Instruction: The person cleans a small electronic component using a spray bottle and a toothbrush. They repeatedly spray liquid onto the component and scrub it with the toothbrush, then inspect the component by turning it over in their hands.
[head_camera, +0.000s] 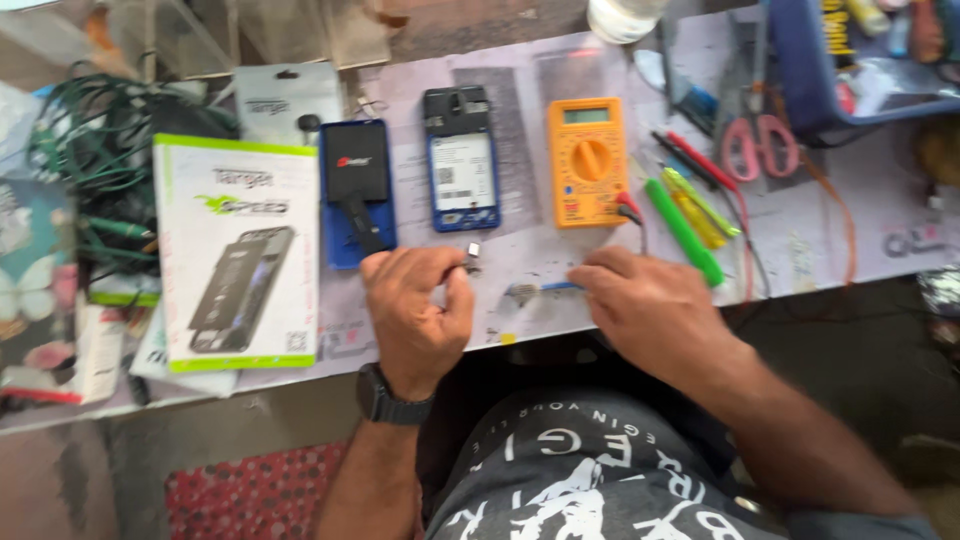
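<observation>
Left hand (415, 310), near the worktop's (820, 250) front edge: grip clenched on a small metal component (473, 250), pinched at the fingertips. Part judged light, stiff, fragile, easily dropped; best taken by its edges. It sits above the fingers, just in front of the opened blue phone (461, 158). Right hand (650, 305): fingers rest on a blue-handled tool (545, 289) lying flat; closure not discernible. Yellow multimeter (588, 162) stands behind.

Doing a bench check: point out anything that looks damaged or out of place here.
The blue phone lies with its back cover off, insides exposed. Green cables sit in a tangle at the left. The left hand pinches a small metal part; nothing looks spilled.
</observation>
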